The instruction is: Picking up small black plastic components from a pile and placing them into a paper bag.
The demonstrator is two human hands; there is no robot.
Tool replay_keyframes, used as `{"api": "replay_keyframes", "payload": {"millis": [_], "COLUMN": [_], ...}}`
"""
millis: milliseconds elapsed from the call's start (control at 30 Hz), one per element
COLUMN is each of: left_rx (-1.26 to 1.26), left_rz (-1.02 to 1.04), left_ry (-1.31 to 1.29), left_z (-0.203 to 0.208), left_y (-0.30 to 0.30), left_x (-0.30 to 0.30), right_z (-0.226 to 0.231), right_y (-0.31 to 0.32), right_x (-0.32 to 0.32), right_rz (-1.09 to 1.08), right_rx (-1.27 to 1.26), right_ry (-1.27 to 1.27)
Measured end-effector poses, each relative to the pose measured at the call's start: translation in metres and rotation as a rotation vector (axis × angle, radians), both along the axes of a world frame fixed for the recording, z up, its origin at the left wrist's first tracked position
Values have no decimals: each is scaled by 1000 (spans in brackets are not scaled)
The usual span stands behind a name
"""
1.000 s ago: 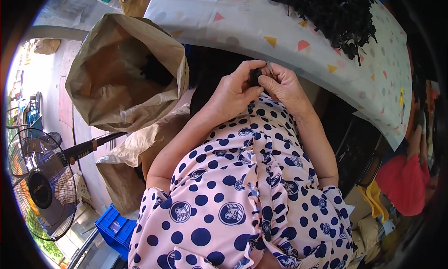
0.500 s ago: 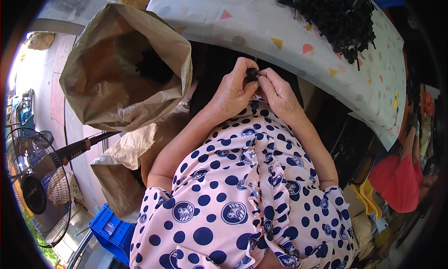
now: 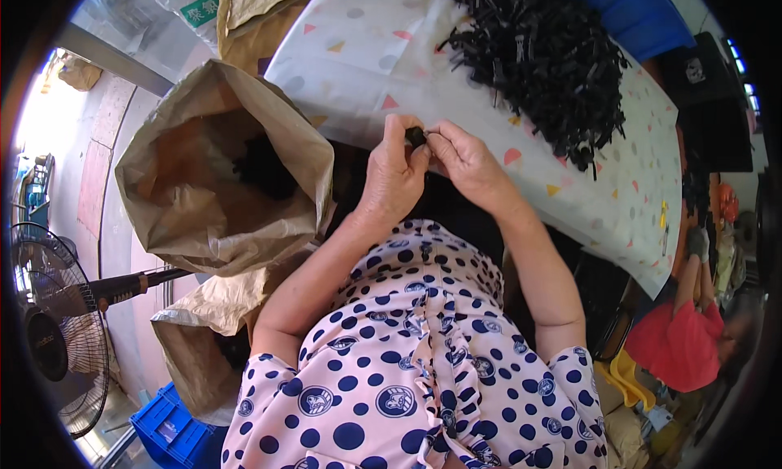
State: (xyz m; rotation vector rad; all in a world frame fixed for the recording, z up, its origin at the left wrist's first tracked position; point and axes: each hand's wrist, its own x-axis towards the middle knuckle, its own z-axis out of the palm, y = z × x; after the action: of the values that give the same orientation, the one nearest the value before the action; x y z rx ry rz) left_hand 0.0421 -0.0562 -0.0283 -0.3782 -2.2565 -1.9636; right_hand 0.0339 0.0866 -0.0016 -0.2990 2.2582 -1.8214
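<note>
Just off the near edge of the table, my left hand [image 3: 389, 174] pinches a small black part [image 3: 416, 136] between thumb and forefinger. My right hand [image 3: 471, 166] meets it from the other side, thumb and finger closed at the part's right end. What kind of part it is cannot be made out, as the fingers cover much of it. Beyond my hands, a heap of thin black pieces [image 3: 542, 78] lies on the table. To my left gapes a large brown sack [image 3: 167, 212] with some dark items inside.
A patterned white cloth covers the table [image 3: 358, 78]. Lower left are a second brown sack [image 3: 191, 351], a standing fan [image 3: 53, 339] and a blue crate [image 3: 173, 428]. A blue bin [image 3: 639, 17] stands behind the heap. At right sits another person in red [image 3: 676, 343].
My view has tilted up, showing more of the table and heap. Both hands have reached farther from my body, up to the table edge, still holding the black part together.
</note>
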Motion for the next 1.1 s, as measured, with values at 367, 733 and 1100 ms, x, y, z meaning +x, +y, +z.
{"api": "replay_keyframes", "payload": {"millis": [367,733,1100], "left_rx": [456,411,591], "left_rz": [-71,-193,-345], "left_ry": [-547,-601,-667], "left_z": [-12,-20,-14], "left_y": [18,6,8], "left_x": [-8,-11,-5], "right_z": [60,8,42], "right_y": [47,45,30], "right_x": [-258,-357,-308], "right_rz": [-39,141,201], "right_rx": [1077,1485,802], "right_ry": [634,425,364]}}
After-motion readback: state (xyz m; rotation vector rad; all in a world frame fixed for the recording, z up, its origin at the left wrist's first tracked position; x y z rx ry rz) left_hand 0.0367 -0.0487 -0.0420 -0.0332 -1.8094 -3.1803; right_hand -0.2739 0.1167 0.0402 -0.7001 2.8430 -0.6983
